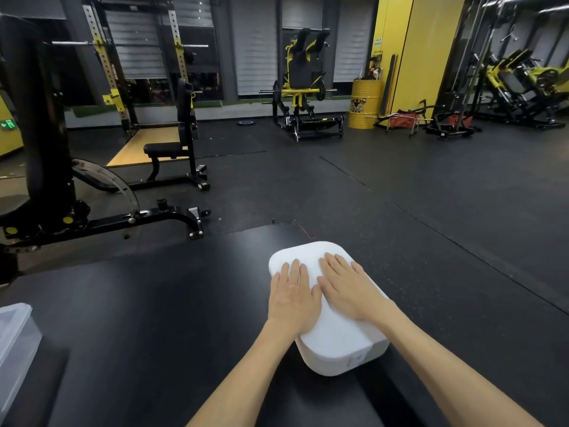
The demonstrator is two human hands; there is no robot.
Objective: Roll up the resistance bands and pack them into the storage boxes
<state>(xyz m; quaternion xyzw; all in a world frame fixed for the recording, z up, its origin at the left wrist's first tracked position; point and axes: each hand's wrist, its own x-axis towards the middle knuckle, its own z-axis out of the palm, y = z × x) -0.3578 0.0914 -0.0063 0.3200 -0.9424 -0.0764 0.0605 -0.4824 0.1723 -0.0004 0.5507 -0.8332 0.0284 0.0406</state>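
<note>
A white storage box [338, 343] with its lid on lies on a black mat in front of me. My left hand [292, 292] lies flat on the lid's left part, fingers straight. Beside it my right hand [348, 285] presses flat on the lid's right part, fingers spread a little. A second, translucent storage box [14, 340] stands at the far left edge of the view, partly cut off. No resistance band shows.
The black mat [154, 303] covers the floor near me. A weight bench [172, 155] and a black machine frame [101, 223] stand to the left. A yellow barrel [363, 103] and yellow gym machines stand far back.
</note>
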